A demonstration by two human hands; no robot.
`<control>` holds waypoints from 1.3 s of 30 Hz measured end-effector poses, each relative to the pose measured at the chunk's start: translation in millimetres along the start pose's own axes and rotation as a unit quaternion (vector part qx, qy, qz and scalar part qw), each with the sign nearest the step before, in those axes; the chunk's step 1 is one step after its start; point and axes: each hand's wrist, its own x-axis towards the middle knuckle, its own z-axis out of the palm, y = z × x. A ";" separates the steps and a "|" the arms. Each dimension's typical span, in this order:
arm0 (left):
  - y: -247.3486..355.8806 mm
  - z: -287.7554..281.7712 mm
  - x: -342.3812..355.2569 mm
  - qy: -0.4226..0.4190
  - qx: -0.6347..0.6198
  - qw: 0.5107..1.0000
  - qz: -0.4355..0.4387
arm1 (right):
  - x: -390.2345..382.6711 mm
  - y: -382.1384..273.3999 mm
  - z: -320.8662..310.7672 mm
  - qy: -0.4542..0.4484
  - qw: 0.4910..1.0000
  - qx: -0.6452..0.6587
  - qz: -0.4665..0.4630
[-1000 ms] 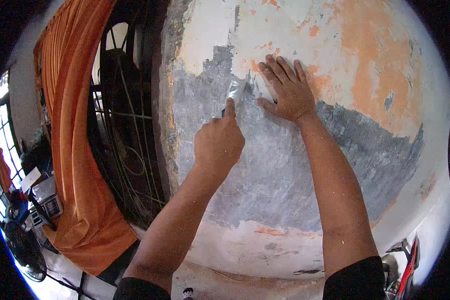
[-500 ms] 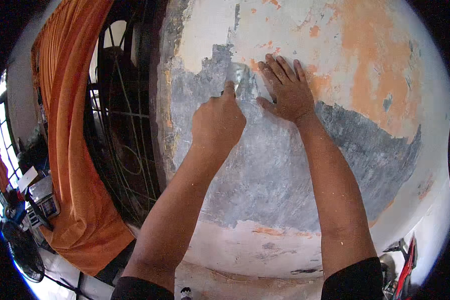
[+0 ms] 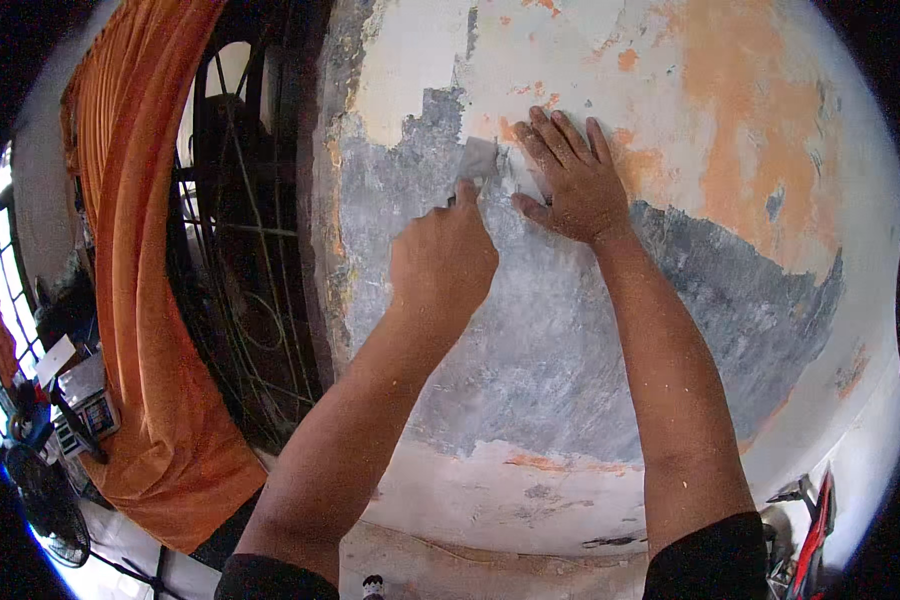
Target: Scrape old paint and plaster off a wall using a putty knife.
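My left hand [image 3: 447,250] grips a putty knife, index finger along it, with the flat metal blade [image 3: 479,156] against the wall [image 3: 510,340] where a grey bare patch meets white paint. The knife's handle is mostly hidden by my fist. My right hand [image 3: 565,180] lies open on the wall just right of the blade, fingers spread over white paint with orange flecks.
An orange curtain [image 3: 130,260] hangs at the left beside a dark grilled opening [image 3: 245,250]. A black fan [image 3: 42,500] and a heap of items [image 3: 85,410] stand at the lower left. Red and dark objects [image 3: 818,520] sit at the lower right.
The knife in my left hand moved up the wall, then slightly down and right, ending above where it was a second ago. My right hand stays in place.
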 end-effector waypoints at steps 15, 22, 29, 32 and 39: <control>2.5 -6.1 20.2 0.052 -0.030 0.998 0.000 | 1.9 -8.4 -1.6 0.006 1.000 0.005 -0.002; 10.6 5.1 -1.6 -0.040 -0.052 0.997 -0.035 | -4.4 0.9 3.5 0.022 0.999 0.025 -0.001; 5.9 -4.7 13.3 0.070 -0.009 0.997 0.015 | 0.0 -3.2 1.4 0.022 1.000 0.020 -0.009; 8.5 6.6 -4.3 -0.006 -0.016 1.000 0.008 | -6.7 1.5 2.2 -0.015 1.000 0.011 0.009; 1.7 -7.3 24.6 0.032 -0.003 0.999 0.015 | 1.7 -6.7 -2.1 -0.001 1.000 -0.010 -0.001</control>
